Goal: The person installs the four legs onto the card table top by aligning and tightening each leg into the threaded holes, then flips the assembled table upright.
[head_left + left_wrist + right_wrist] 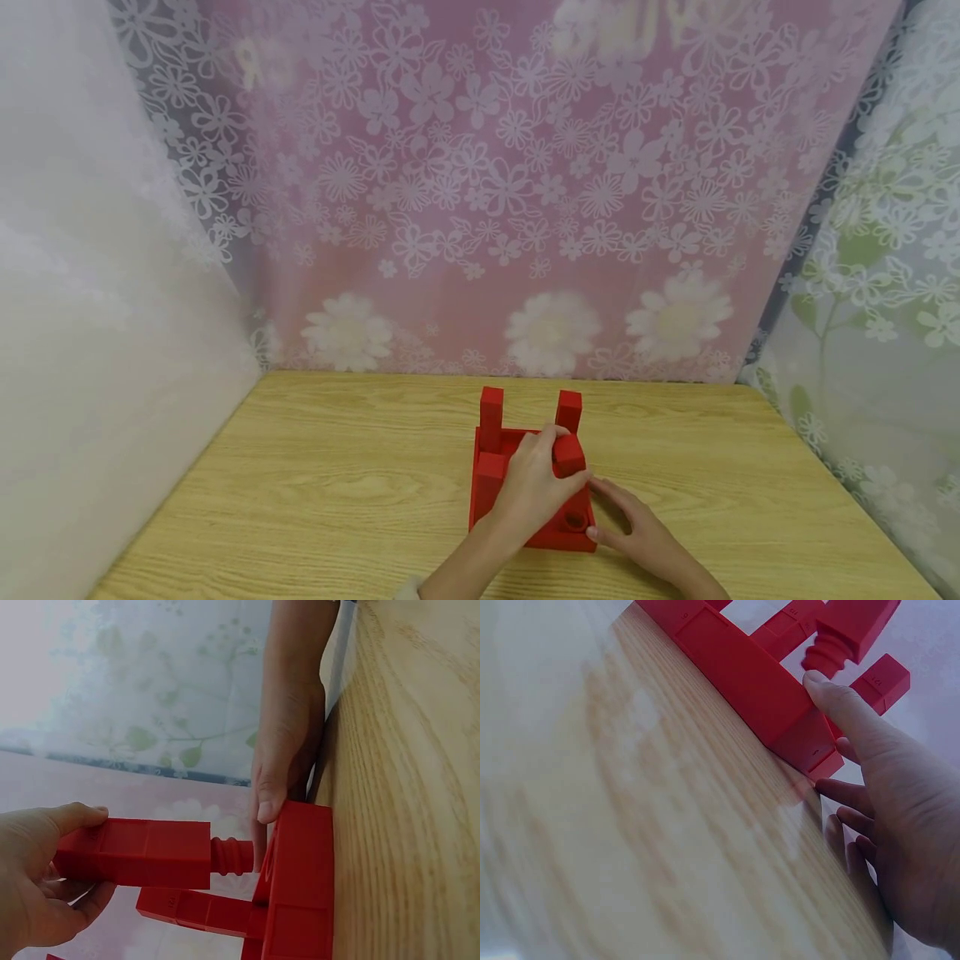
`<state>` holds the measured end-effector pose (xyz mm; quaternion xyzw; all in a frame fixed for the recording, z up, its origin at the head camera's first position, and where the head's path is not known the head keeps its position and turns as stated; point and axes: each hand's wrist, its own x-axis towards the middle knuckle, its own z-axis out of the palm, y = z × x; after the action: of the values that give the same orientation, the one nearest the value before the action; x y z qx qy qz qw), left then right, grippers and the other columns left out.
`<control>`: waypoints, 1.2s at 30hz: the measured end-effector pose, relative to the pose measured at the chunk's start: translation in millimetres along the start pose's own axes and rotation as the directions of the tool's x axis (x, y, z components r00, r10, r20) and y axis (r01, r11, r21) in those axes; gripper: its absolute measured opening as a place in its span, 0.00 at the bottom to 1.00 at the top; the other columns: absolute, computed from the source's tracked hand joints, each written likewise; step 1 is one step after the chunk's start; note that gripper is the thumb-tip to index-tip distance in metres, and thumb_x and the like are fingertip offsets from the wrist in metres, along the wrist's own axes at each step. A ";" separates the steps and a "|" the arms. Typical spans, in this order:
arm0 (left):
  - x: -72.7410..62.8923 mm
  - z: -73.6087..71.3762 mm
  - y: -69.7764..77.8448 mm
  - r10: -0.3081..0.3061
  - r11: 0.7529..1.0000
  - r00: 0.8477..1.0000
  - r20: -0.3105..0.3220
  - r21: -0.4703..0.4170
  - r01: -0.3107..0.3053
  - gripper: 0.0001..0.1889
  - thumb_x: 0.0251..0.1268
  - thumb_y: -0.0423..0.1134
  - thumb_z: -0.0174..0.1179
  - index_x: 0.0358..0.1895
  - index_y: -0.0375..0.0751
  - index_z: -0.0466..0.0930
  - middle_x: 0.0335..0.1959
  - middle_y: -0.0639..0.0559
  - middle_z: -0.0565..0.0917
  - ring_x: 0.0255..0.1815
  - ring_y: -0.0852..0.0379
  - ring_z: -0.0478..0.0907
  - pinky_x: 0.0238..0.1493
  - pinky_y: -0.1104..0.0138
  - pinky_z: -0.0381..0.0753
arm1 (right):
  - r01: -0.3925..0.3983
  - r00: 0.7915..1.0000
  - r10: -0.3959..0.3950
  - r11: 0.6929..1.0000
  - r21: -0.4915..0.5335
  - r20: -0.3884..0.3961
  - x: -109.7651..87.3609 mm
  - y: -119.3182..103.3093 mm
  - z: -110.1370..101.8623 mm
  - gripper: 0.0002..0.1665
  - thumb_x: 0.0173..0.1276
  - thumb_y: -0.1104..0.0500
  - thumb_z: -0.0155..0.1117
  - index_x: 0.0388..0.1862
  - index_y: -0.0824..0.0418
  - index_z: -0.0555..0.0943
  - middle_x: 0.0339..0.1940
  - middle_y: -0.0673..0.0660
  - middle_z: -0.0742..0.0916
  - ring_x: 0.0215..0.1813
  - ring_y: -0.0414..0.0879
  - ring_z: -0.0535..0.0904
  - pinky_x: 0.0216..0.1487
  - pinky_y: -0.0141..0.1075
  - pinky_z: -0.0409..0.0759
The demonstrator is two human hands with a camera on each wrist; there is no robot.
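My left hand (528,482) grips a red square table leg (569,454) by its plain end. The leg's threaded end (234,856) points toward a red upturned tabletop (558,542), with a small gap between them in the left wrist view. A round hole (575,522) shows at the tabletop's front right corner. My right hand (647,537) rests against the tabletop's right side, thumb on the rim near that corner and fingers fairly straight. Three other red legs stand up from the tabletop: back left (491,412), back right (570,408) and front left (490,482).
A light wood-grain table (337,475) carries the red piece near its front edge. Flower-patterned curtains (480,208) hang behind and to the right, and a pale white sheet (112,292) closes the left side.
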<state>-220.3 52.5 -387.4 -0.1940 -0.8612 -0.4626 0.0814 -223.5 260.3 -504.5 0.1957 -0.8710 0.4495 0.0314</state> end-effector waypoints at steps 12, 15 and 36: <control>0.0 7.6 -7.2 0.060 0.997 0.998 0.028 0.049 -0.061 0.22 0.51 0.42 0.69 0.50 0.44 0.74 0.38 0.56 0.76 0.40 0.60 0.71 0.37 0.69 0.75 | -0.009 1.000 0.009 0.999 -0.034 0.000 0.1 -2.9 -1.9 0.38 0.59 0.52 0.67 0.66 0.60 0.66 0.64 0.60 0.70 0.65 0.60 0.60 0.57 0.59 0.60; -0.4 9.3 -7.4 0.058 0.997 0.997 0.042 0.051 -0.060 0.22 0.51 0.43 0.69 0.50 0.45 0.74 0.40 0.56 0.76 0.41 0.60 0.71 0.37 0.69 0.76 | -0.046 0.999 0.047 0.999 -0.022 0.012 0.8 -1.6 -1.8 0.39 0.59 0.51 0.67 0.66 0.61 0.65 0.64 0.60 0.69 0.66 0.60 0.59 0.59 0.59 0.58; -4.1 27.3 -11.6 0.134 0.991 0.991 -0.029 0.033 -0.133 0.19 0.51 0.42 0.69 0.47 0.45 0.77 0.38 0.59 0.77 0.38 0.64 0.68 0.34 0.74 0.73 | -0.090 0.996 0.090 0.996 -0.024 0.016 0.0 -2.3 -0.8 0.42 0.59 0.49 0.67 0.67 0.65 0.63 0.65 0.65 0.67 0.65 0.64 0.58 0.58 0.61 0.58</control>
<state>-220.2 68.3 -412.9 -0.2427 -0.8521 -0.4455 0.1284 -222.7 259.8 -502.3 0.1597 -0.8844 0.4385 0.0057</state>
